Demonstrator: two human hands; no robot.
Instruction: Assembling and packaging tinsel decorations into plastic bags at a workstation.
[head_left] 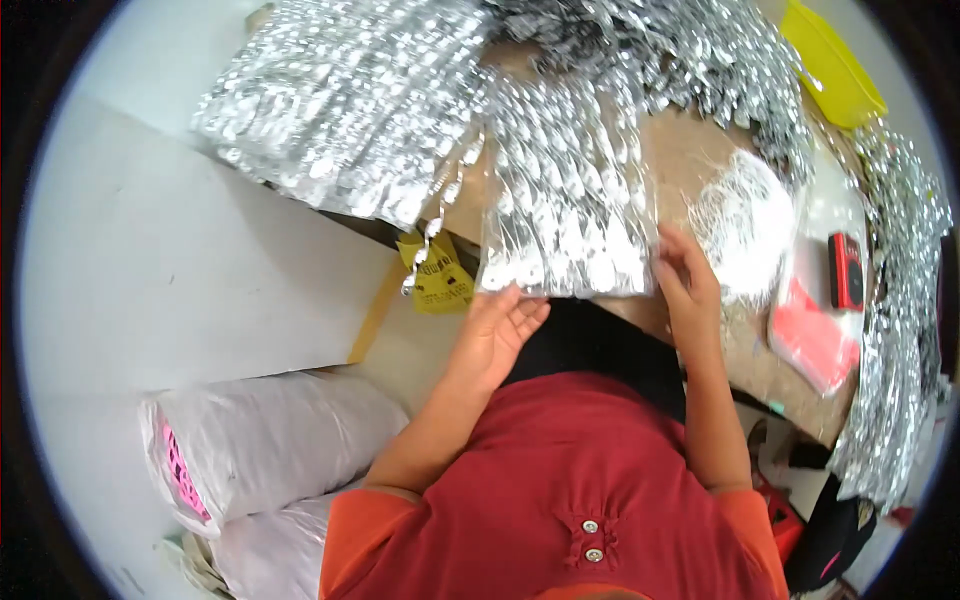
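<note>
A clear plastic bag filled with silver twisted strands lies flat at the table's near edge. My left hand grips its lower left corner, with the other fingers loosely curled below the edge. At the bag's right side, my right hand has its thumb and bent fingers on the edge. One loose silver spiral strand hangs past the table edge just left of the bag. A large pile of silver strands covers the table to the left, and darker silver strands lie beyond the bag.
White string is heaped right of the bag. Farther right are a red pack, a red-and-black device and hanging silver strands. A yellow basin stands far right. Wrapped rolls rest lower left, near a yellow bag.
</note>
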